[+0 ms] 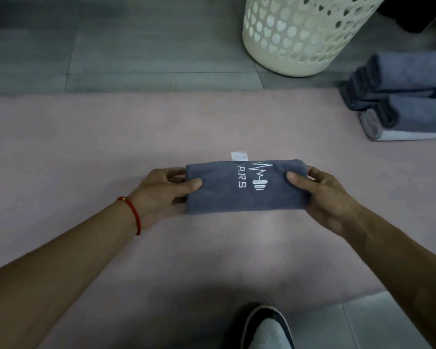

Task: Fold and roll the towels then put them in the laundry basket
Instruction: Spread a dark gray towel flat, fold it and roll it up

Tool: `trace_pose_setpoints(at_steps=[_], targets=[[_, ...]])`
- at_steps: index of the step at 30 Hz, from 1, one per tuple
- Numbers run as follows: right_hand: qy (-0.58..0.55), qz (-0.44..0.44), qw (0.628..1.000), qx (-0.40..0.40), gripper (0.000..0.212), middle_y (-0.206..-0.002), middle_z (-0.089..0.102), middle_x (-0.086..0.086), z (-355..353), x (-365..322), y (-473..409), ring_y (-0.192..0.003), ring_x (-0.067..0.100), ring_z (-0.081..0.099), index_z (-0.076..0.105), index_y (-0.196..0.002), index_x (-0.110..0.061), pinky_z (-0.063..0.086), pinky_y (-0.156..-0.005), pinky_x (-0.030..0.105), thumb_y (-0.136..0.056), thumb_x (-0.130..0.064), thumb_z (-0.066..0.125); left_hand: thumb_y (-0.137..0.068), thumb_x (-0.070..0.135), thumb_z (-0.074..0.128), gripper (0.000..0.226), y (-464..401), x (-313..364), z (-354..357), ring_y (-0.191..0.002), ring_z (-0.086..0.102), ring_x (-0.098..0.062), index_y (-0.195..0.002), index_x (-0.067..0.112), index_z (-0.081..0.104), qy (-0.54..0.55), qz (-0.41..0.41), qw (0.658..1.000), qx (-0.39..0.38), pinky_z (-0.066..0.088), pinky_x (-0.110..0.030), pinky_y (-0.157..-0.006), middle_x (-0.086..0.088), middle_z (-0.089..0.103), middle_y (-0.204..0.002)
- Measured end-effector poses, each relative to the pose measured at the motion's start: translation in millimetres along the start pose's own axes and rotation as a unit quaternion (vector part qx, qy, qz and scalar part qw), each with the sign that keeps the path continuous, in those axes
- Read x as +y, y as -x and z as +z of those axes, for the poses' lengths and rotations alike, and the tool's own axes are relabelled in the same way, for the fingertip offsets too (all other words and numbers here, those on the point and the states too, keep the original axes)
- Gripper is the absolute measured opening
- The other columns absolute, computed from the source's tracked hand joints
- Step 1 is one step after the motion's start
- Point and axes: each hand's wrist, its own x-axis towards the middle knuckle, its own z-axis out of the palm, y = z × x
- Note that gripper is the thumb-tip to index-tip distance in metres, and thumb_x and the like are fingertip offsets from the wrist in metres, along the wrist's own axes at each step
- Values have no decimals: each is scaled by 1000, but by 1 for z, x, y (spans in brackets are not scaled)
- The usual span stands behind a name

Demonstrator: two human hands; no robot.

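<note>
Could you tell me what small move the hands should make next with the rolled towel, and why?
Probably lift the rolled towel toward the laundry basket: it already looks fully rolled, the left hand and right hand grip its two ends, and the basket stands just beyond.

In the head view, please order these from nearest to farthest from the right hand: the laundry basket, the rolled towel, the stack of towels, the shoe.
1. Rolled towel: the right hand grips its right end.
2. Stack of towels: on the mat's right edge, beyond the hand.
3. Shoe and laundry basket: too close to call; the shoe is near the bottom edge, the basket at the top.
</note>
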Motion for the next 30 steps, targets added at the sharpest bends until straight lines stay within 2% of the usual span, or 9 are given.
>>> trace_pose_setpoints(at_steps=[3, 7, 11, 17, 20, 22, 25, 28, 30], targets=[[-30, 5, 999, -11, 44, -132, 65, 18, -49, -25, 21, -125, 33, 61, 60, -133, -1, 46, -109, 49, -91, -13, 64, -85, 17, 71, 40, -1, 44, 34, -113, 69, -23, -123, 5, 66, -16, -22, 995, -96, 56, -29, -94, -8, 72, -120], [9, -10, 1000, -12, 39, -133, 65, 15, -106, -84, 31, -127, 34, 60, 63, -133, -6, 44, -110, 53, -94, -15, 62, -90, 11, 67, 37, -9, 118, 81, -114, 68, -24, -127, 6, 65, -62, 11, 984, -165, 54, -36, -98, -10, 71, -122], [-2, -41, 998, 39, 39, -126, 70, 12, -154, -140, 34, -120, 29, 65, 66, -127, -8, 53, -97, 46, -89, -12, 68, -87, 15, 70, 41, -20, 170, 142, -112, 68, -29, -126, 7, 63, -49, 29, 988, -146, 57, -39, -93, -14, 71, -120], [-43, -63, 986, 150, 30, -115, 73, 17, -205, -196, 34, -117, 38, 64, 70, -116, 0, 48, -105, 49, -87, -8, 73, -78, 22, 77, 40, -7, 204, 238, -102, 72, -30, -115, 8, 69, 17, 1, 997, -79, 58, -37, -79, -11, 75, -110], [-53, -72, 979, 185, 20, -106, 75, 10, -239, -231, 42, -102, 27, 70, 69, -104, -10, 52, -100, 39, -85, -6, 76, -84, 21, 75, 33, 1, 227, 283, -100, 73, -26, -115, 8, 70, 30, -3, 996, -82, 56, -35, -81, -10, 76, -108], [-55, -65, 975, 203, 33, -110, 73, 7, -266, -245, 43, -103, 22, 69, 65, -109, -15, 52, -101, 37, -81, -8, 82, -90, 20, 72, 29, 3, 237, 312, -97, 74, -24, -115, 8, 70, 29, -4, 996, -86, 56, -32, -77, -10, 76, -107], [-27, -44, 979, 199, 59, -119, 73, 11, -311, -253, 37, -110, 26, 69, 64, -125, -8, 51, -105, 43, -72, -16, 89, -91, 19, 71, 28, -8, 244, 355, -97, 74, -23, -115, 6, 70, 26, -21, 996, -84, 58, -31, -74, -9, 76, -106], [15, -33, 976, 213, 37, -112, 74, 16, -354, -260, 21, -103, 29, 71, 68, -118, -7, 54, -101, 45, -83, -9, 81, -91, 16, 72, 25, -34, 248, 399, -98, 73, -25, -113, 5, 70, 33, -39, 996, -73, 59, -35, -78, -11, 76, -107], [46, -28, 973, 224, 28, -104, 76, 13, -383, -265, -2, -104, 32, 71, 70, -114, -11, 55, -99, 48, -87, -9, 78, -90, 15, 72, 25, -61, 248, 428, -98, 73, -27, -111, 2, 69, 35, -45, 997, -57, 59, -32, -73, -13, 76, -107]])
